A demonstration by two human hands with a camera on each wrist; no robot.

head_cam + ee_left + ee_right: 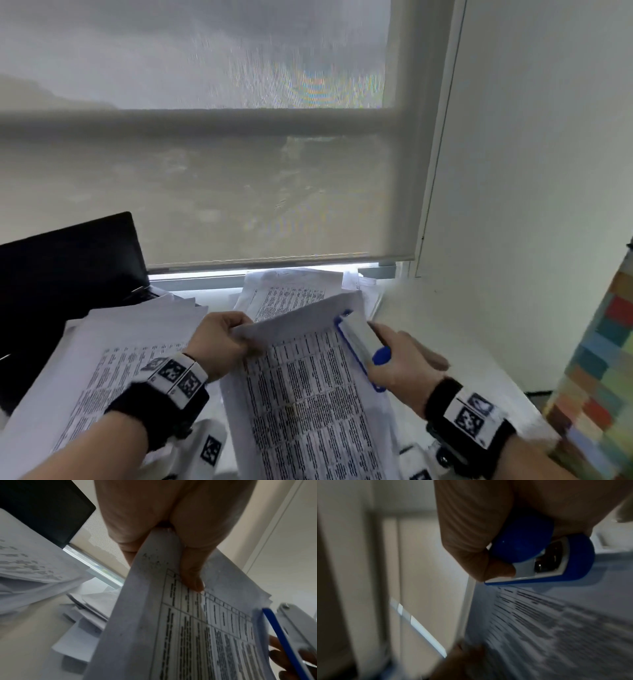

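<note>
My left hand [226, 337] pinches the top left corner of a sheaf of printed sheets [308, 394], thumb on the table of text; the left wrist view shows the sheets [171, 628] held between thumb and fingers. My right hand [397, 359] grips a blue and white stapler [359, 342], whose mouth sits over the sheaf's top right corner. In the right wrist view the stapler [547, 561] lies in my palm, right above the printed sheets [556, 622]. Both hands hold these things above the desk.
A thick pile of printed papers [113, 349] lies to the left, more sheets [291, 291] at the back near the window sill. A black laptop screen [68, 267] stands at left. A colourful patchwork object [603, 359] rises at right. A roller blind [239, 188] covers the window.
</note>
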